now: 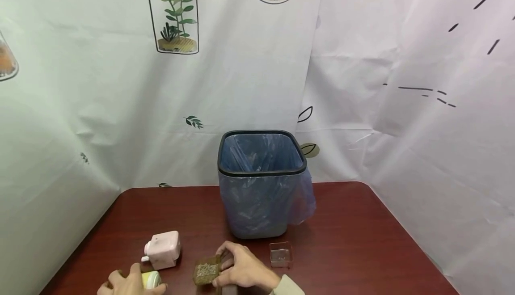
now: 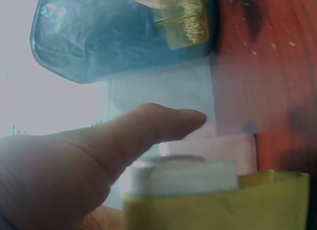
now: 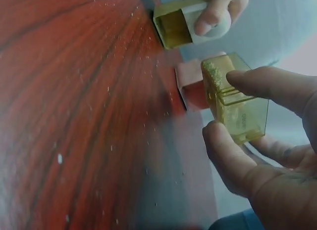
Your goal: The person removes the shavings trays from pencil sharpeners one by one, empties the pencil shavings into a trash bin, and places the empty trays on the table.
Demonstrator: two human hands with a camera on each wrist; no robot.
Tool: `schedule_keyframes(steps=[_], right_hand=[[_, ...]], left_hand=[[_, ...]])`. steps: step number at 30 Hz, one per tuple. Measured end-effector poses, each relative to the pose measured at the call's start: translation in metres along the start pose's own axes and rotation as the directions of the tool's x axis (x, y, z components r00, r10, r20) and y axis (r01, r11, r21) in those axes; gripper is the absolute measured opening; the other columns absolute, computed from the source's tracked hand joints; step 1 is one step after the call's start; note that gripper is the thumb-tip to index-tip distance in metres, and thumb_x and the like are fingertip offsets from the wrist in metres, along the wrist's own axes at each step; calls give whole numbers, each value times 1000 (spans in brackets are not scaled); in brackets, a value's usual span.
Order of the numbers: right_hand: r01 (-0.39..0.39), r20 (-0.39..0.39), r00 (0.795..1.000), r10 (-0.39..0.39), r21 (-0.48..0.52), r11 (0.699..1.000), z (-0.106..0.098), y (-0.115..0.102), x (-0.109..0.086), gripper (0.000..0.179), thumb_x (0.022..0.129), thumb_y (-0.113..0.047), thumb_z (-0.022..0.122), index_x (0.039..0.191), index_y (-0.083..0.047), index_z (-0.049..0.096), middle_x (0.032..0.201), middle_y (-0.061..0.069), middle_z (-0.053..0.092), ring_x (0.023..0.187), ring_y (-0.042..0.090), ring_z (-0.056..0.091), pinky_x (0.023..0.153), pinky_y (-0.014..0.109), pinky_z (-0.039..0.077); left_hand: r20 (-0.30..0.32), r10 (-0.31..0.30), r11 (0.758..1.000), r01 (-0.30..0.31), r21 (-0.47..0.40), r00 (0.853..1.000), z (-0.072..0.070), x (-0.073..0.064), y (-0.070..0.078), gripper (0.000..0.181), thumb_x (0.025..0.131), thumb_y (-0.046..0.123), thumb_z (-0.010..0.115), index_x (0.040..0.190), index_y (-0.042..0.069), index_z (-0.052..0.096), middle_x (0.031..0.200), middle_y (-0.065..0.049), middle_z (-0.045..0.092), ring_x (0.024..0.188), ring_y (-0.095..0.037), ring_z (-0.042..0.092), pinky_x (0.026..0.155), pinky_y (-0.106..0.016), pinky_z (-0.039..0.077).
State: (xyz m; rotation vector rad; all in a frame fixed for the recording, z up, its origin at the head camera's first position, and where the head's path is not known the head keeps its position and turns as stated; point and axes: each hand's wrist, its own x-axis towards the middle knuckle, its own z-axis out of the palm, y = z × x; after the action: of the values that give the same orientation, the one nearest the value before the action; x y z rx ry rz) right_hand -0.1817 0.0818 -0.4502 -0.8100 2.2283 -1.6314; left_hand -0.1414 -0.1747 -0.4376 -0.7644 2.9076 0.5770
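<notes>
My right hand pinches a see-through yellow shavings drawer between thumb and fingers; pale pencil shavings lie inside it. At the lower left, my left hand grips a yellow and white pencil sharpener, partly hidden by the fingers. The right wrist view shows an open hollow in the sharpener body. Beyond the left hand, a pink pencil sharpener with a white crank lies on the table. A small clear box rests to the right of my right hand.
A bin with a black rim and a blue bag liner stands at the back middle of the dark red table. Small crumbs are scattered over the tabletop in the right wrist view. A printed white cloth hangs behind and along both sides.
</notes>
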Motion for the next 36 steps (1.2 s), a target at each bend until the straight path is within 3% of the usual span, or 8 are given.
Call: schedule_keyframes(steps=[5, 9, 20, 23, 25, 32, 34, 36], right_hand=[[8, -10, 1000, -8, 7, 1000, -7, 4, -3, 43, 66, -10, 80, 102, -13, 57, 90, -3, 65, 79, 5, 63, 66, 20, 49], [0, -31, 1000, 0, 4, 1000, -12, 6, -7, 44, 64, -9, 81, 101, -14, 57, 93, -2, 64, 79, 5, 63, 65, 20, 49], [-17, -19, 1000, 19, 92, 996, -24, 6, -10, 43, 67, -6, 78, 104, -9, 55, 99, 3, 62, 82, 11, 64, 64, 22, 51], [-19, -13, 1000, 20, 99, 995, -26, 6, -10, 43, 68, -7, 78, 105, -9, 56, 99, 4, 62, 82, 12, 64, 64, 22, 51], [-19, -15, 1000, 21, 91, 996, -27, 5, -11, 43, 68, -8, 78, 105, -9, 56, 98, 3, 62, 82, 12, 64, 64, 22, 51], [-27, -48, 998, 30, 50, 998, -33, 3, -15, 43, 67, -10, 78, 105, -11, 57, 101, 2, 61, 84, 13, 64, 67, 23, 51], [-38, -43, 998, 41, 62, 997, -33, 3, -17, 43, 68, -10, 78, 105, -11, 57, 100, 3, 61, 84, 14, 64, 67, 24, 51], [-33, -39, 999, 36, 71, 997, -32, 4, -18, 43, 68, -10, 77, 105, -11, 57, 99, 4, 62, 84, 15, 65, 67, 24, 51]], left_hand=[[-135, 77, 987, -94, -128, 988, -9, -14, 13, 82, 65, 40, 76, 117, -9, 33, 116, -42, 12, 110, -65, 8, 87, -71, 16], [-210, 153, 965, -192, -181, 966, -22, -23, 31, 68, 76, 31, 67, 122, -6, 33, 124, -40, 14, 113, -63, 10, 82, -72, 20], [-261, 411, 840, -474, -265, 873, -53, -35, 77, 53, 89, 46, 50, 123, 6, 45, 123, -23, 47, 103, -40, 51, 74, -55, 42], [-334, 456, 780, -551, -296, 825, -54, -35, 87, 48, 90, 43, 51, 122, 6, 47, 120, -18, 51, 99, -35, 55, 78, -51, 43], [-402, 484, 725, -614, -313, 777, -52, -32, 94, 46, 91, 39, 53, 123, 7, 48, 120, -16, 53, 102, -33, 55, 81, -50, 42], [-609, 577, 435, -836, -334, 544, -45, -13, 116, 47, 89, 26, 60, 134, 21, 46, 129, -4, 50, 113, -21, 52, 81, -37, 50], [-626, 585, 376, -857, -354, 515, -44, -10, 121, 49, 88, 26, 62, 134, 23, 45, 133, -3, 46, 117, -19, 49, 81, -35, 51], [-632, 584, 336, -861, -382, 509, -43, -9, 126, 50, 87, 27, 63, 134, 25, 45, 132, -2, 45, 118, -18, 47, 81, -36, 51]])
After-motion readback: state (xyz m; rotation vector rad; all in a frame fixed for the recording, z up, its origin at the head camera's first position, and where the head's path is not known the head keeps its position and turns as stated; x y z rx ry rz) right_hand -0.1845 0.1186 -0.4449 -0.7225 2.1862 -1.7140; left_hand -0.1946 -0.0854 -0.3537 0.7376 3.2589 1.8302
